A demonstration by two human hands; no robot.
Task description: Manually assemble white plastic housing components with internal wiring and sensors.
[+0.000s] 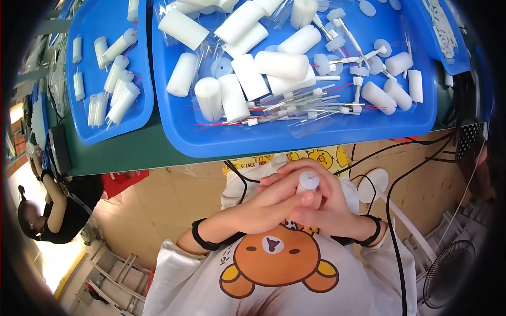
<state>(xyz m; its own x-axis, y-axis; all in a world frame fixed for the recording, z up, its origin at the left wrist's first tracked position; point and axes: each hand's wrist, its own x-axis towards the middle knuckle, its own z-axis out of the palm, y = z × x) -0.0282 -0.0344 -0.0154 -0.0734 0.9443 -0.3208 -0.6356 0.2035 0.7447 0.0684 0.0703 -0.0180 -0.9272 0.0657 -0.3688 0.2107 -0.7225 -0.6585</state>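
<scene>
In front of my chest, just below the table edge, my left hand and my right hand are closed together around a white cylinder. Its round end faces up between the fingers and thumbs; the rest is mostly hidden in my hands. Beyond them lies a large blue tray. Thick white foam-like cylinders, thin white rods with red wires, flat white discs and clear plastic sleeves are heaped in it.
A smaller blue tray at the left holds several white cylinders in clear sleeves. Another blue tray stands far right. Black cables hang beside my right arm, near a fan. Another person sits at the left.
</scene>
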